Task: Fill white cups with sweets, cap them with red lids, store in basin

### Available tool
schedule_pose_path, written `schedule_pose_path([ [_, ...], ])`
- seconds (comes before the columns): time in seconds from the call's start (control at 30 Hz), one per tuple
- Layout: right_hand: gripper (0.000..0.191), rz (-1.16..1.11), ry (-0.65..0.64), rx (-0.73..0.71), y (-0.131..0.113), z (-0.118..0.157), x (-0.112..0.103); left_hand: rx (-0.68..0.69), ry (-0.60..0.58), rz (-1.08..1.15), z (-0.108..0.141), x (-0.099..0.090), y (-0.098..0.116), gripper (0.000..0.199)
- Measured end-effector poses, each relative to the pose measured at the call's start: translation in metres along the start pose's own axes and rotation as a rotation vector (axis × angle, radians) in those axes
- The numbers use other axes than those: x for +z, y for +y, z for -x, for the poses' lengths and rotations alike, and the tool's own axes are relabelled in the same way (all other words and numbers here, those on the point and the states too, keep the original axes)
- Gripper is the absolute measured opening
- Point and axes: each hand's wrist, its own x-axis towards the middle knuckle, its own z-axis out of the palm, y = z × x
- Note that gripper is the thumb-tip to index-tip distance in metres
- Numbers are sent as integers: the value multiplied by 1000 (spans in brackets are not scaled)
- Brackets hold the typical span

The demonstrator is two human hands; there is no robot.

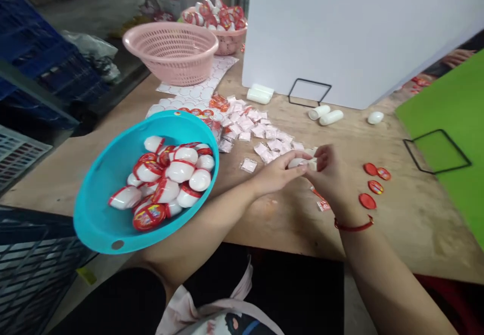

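Note:
My left hand (278, 174) and my right hand (327, 174) meet above the wooden table (393, 234), both pinching a white plastic capsule (298, 163). A small clear packet seems to sit against its far end, partly hidden by my fingers. Just beyond my hands lies a heap of small pinkish-white sachets (257, 133). To the left, a turquoise plastic bowl (96, 209) holds several white capsules banded with red wrappers. Several flat red oval labels (372, 186) lie to the right of my right hand, which wears a red wristband (353, 225).
Farther back stand a pink mesh basket (172, 53) on printed sheets and a pink basket of wrapped capsules (227, 43). White capsule halves (325, 115) lie before a white board (348, 32). A green board (449, 138) and a co-worker's hand (457, 58) are at right; blue crates (38, 58) are at left.

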Motion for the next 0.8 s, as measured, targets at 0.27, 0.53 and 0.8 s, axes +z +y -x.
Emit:
schedule_pose_path([
  [0.27,47,23,-176,189,26,1,-60,-96,136,268,-6,5,-9,30],
  [0.53,10,615,-513,114,38,26,-41,-187,182,211,-1,13,-5,26],
  [0.8,20,618,-334,92,38,18,-34,-245,213,279,-3,9,-12,35],
])
